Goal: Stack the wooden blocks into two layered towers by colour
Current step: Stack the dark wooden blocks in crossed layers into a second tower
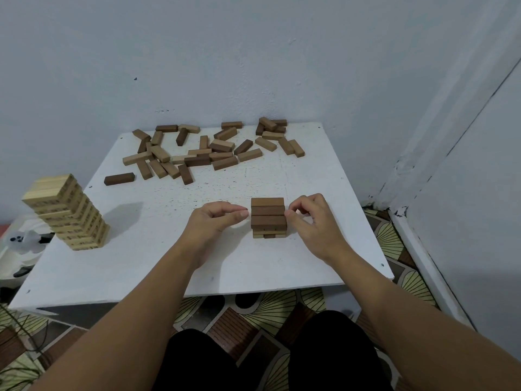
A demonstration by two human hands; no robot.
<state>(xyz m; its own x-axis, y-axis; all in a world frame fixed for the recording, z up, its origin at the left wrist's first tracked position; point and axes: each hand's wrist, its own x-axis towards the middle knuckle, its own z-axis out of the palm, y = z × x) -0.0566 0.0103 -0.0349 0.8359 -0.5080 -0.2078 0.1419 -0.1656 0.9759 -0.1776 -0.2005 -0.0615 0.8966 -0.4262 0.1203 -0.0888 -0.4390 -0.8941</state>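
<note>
A short dark-brown tower [268, 217] stands on the white table [158, 266], with a few layers and three dark blocks across its top. My left hand [217, 218] is just left of it, fingers curled, thumb tip almost at the tower's side. My right hand [310, 221] is just right of it, fingers pinched together close to the blocks. Neither hand holds a block. A taller light-wood tower [69, 213] stands at the table's left edge. A scatter of loose dark and light blocks [208, 149] lies along the far edge.
One dark block [119, 178] lies apart from the pile, toward the left. Walls close in behind and on the right. A white toy [24, 239] sits beyond the left edge. Patterned flooring [253, 314] shows below the table's front edge.
</note>
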